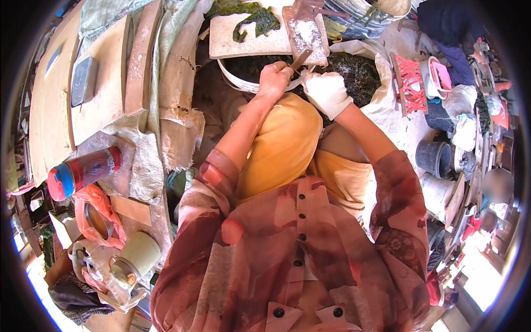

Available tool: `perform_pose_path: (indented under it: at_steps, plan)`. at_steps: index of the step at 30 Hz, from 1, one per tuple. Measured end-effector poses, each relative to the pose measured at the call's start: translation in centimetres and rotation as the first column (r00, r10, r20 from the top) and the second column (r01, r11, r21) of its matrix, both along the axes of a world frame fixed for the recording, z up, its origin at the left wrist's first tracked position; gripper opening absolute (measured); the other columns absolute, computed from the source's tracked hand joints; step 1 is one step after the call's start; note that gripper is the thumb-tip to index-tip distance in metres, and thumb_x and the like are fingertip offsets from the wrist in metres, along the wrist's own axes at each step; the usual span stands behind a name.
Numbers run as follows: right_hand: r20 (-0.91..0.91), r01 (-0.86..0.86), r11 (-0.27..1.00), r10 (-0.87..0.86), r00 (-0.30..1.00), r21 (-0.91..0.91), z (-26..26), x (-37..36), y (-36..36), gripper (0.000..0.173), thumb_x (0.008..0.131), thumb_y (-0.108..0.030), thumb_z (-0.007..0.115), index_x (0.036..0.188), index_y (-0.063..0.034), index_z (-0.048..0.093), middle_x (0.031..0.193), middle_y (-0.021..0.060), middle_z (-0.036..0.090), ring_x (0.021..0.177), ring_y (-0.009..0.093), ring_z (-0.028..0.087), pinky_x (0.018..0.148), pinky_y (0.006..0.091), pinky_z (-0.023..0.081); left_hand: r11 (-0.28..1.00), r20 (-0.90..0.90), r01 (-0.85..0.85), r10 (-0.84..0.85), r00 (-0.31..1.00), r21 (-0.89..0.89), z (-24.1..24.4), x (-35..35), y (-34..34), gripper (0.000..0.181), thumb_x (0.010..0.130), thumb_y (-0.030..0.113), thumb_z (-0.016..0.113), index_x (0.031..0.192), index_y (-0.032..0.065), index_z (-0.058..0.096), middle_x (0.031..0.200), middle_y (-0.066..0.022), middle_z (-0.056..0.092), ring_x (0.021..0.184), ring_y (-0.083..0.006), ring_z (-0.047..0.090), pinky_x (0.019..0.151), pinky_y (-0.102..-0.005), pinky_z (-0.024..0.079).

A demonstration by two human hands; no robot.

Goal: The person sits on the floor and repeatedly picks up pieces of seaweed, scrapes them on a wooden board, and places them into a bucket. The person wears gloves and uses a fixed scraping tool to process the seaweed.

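My bare left hand (275, 78) is closed around the handle of a small tool (301, 59), perhaps a knife, above the rim of a white basket (238, 84). Close beside it, my right hand (327, 93) wears a white glove and pinches something small and pale between thumb and fingers; I cannot tell what. Beyond the hands lies a pale board (253, 43) with dark green, leaf-like seaweed (262, 20) on it. A worn wooden block (305, 35) dusted with white grains rests at the board's right end. Dark wet strands (356, 72) fill an open white sack (379, 62) at the right.
Boards (101, 74) and a red bottle with a blue lid (85, 173) are on the left, above a metal-clasped jar (139, 255). A stool with red straps (410, 85) and dark buckets (432, 158) stand on the right. Another person (452, 54) is at upper right.
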State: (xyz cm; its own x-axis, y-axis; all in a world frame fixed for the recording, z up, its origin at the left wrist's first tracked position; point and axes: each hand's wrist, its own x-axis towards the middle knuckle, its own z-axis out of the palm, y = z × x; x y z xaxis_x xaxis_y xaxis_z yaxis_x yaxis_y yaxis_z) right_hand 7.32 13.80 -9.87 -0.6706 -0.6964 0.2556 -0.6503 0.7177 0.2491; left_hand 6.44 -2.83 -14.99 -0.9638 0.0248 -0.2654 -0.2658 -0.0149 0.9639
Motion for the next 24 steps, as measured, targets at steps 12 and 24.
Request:
perform_pose_path:
  at_steps: [12,24]
  plan:
    - [0.17,0.26,0.963,-0.268,0.948,0.065,0.4,-2.5,1.3,0.022,0.081,-0.018,0.048,0.07,-0.01,0.066,0.07,0.0152,0.067,0.064,0.033,0.067,0.058,0.0487,0.049,0.976,-0.135,-0.005,0.035,0.99,0.216,1.2,1.0,-1.7,0.016,0.081,0.01,0.059,0.068,0.0011,0.062,0.059,-0.0014,0.055,0.054,-0.0104,0.047,0.051,-0.0291,0.039]
    - [0.793,0.47,0.857,-0.131,0.595,-0.211,11.4,-3.2,-16.7,0.042,0.088,-0.041,0.051,0.107,-0.0075,0.066,0.101,0.0238,0.065,0.099,0.041,0.062,0.086,0.0461,0.046,0.771,-0.25,-0.474,0.603,0.757,0.426,11.5,12.5,-10.3,0.026,0.095,0.012,0.053,0.07,0.006,0.049,0.061,0.0029,0.047,0.054,-0.0049,0.039,0.048,-0.0225,0.032]
